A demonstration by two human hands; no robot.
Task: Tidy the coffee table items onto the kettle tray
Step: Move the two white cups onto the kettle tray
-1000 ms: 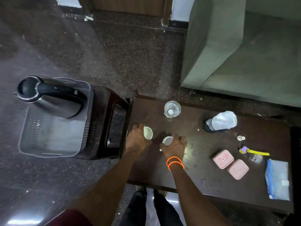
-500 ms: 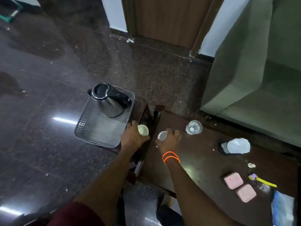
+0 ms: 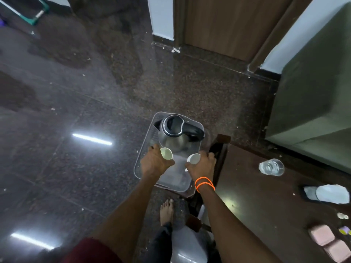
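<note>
Near the centre of the frame both hands hang over the clear kettle tray (image 3: pixel 137 168), each carrying a small white cup, so the step in hand looks like setting the first two items down. The left hand (image 3: pixel 154 164) has its fingers curled round one cup (image 3: pixel 166 153); the right hand (image 3: pixel 202 165), with orange bands at the wrist, grips the other cup (image 3: pixel 194 159), tilted with its mouth toward the left. The kettle (image 3: pixel 175 134) fills the tray's upper half, so the next move likely calls for lowering both cups upright onto the bare lower part, without knocking the kettle. At the right of the frame, a glass (image 3: pixel 271 167), pink boxes (image 3: pixel 329 242) and a wrapped item (image 3: pixel 330 193) lie on the dark table (image 3: pixel 256 196).
</note>
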